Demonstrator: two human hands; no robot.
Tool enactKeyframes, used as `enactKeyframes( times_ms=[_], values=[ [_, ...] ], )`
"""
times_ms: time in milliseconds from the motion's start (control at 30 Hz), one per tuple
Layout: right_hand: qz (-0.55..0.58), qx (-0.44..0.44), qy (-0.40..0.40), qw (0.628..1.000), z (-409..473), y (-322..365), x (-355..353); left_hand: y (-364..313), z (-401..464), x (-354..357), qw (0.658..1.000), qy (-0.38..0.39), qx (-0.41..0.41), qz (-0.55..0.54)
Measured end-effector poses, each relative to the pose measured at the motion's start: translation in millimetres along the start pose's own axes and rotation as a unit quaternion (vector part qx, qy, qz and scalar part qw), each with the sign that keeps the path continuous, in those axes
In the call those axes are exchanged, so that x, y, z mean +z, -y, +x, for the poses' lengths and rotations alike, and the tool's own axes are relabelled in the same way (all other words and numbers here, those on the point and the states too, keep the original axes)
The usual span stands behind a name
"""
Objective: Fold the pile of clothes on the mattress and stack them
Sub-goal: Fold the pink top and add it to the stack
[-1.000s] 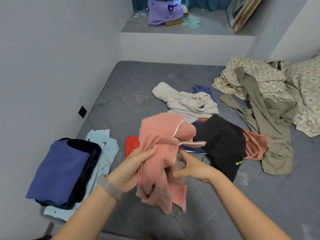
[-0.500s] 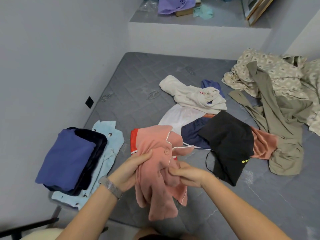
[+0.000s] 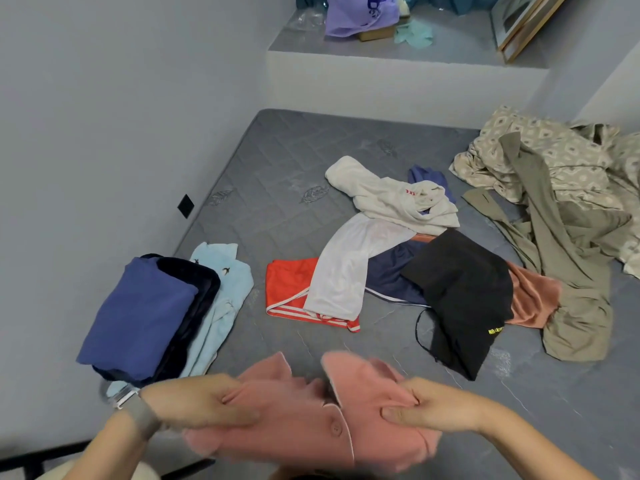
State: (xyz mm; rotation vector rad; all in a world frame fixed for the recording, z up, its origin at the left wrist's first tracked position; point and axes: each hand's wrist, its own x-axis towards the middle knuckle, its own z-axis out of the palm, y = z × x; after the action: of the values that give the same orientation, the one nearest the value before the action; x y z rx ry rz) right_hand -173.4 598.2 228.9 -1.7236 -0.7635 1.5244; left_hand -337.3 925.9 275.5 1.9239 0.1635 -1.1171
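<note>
A pink buttoned pyjama top (image 3: 304, 420) with white piping is spread between my hands at the near edge of the grey mattress (image 3: 277, 209). My left hand (image 3: 197, 401) grips its left shoulder and my right hand (image 3: 429, 408) grips its right shoulder. On the mattress's left side lies a stack of folded clothes (image 3: 149, 313): blue on top, dark navy below, light blue at the bottom. In the middle lies the unfolded pile: red shorts (image 3: 287, 289), a white garment (image 3: 346, 268), a cream top (image 3: 391, 195), a black garment (image 3: 464, 292).
An olive coat (image 3: 568, 271) and patterned bedding (image 3: 561, 157) lie at the right. A grey wall runs along the left. Behind the mattress, a raised ledge (image 3: 398, 67) holds a purple bag (image 3: 360, 12) and a framed picture (image 3: 523, 19).
The pink top, bunched and held up before, is now lowered toward me and pulled wide, one hand at each shoulder. The red shorts and white garment behind it are now in sight.
</note>
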Motion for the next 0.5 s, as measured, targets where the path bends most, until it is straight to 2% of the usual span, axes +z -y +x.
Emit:
enactKeyframes(
  times_ms=[33,100,233,367,500],
  values=[
    [-0.009,-0.007,0.015,1.000,-6,9,-2,-3,-4,-8,0.999,0.027,0.010,0.024],
    [-0.008,-0.040,-0.020,0.999,-10,27,-13,-21,-9,-29,0.998,0.031,0.010,0.056],
    [-0.045,-0.089,-0.153,0.983,19,33,-65,-29,35,-93,0.985,-0.142,-0.021,0.095],
    [-0.101,-0.047,-0.261,0.959,84,10,-126,-23,140,-135,0.935,-0.287,-0.078,0.195],
    [-0.143,0.023,-0.323,0.935,159,-37,-173,2,245,-143,0.910,-0.341,-0.120,0.203]
  ],
)
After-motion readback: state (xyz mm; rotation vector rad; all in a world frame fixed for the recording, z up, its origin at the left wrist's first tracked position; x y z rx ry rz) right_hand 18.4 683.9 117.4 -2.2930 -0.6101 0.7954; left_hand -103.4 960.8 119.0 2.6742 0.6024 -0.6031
